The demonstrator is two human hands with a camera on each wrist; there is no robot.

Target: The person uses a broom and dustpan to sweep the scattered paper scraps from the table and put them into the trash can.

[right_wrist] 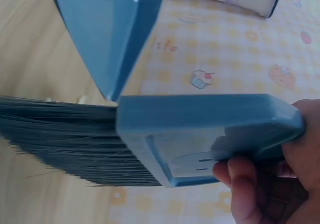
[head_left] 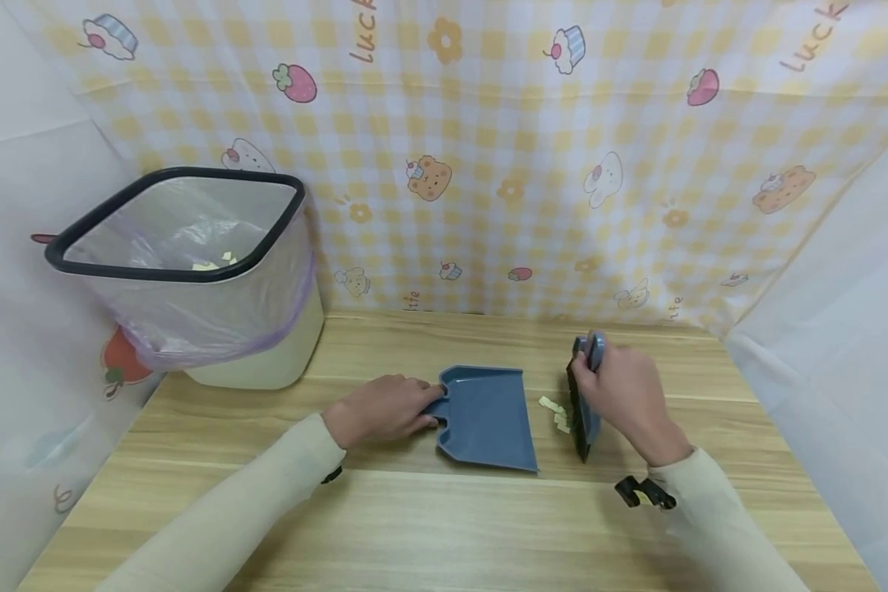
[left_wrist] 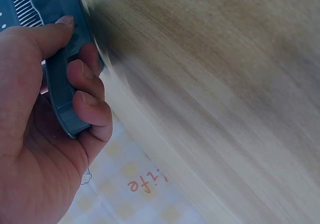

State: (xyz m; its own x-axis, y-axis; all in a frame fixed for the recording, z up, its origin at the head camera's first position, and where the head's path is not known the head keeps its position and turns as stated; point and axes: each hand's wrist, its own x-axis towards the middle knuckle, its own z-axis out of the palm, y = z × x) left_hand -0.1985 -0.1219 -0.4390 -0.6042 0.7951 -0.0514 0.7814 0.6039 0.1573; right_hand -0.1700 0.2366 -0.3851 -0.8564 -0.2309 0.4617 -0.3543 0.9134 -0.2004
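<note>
A blue-grey dustpan (head_left: 488,418) lies on the wooden table with its wide mouth toward the right. My left hand (head_left: 385,409) grips its short handle (left_wrist: 65,91), fingers wrapped round it in the left wrist view. My right hand (head_left: 625,390) holds a small blue hand brush (right_wrist: 210,119) by its body, dark bristles (right_wrist: 75,139) pointing down to the table in the head view. Several pale yellow scraps (head_left: 558,415) lie between the dustpan's front edge and the bristles, close beside the brush.
At the back left stands a cream bin (head_left: 289,349) with a black rim (head_left: 136,274) and a clear liner bag; pale scraps (head_left: 207,265) show inside. A checked, printed cloth (head_left: 511,164) hangs behind the wooden table (head_left: 444,526). White sheeting (head_left: 858,312) hangs at both sides.
</note>
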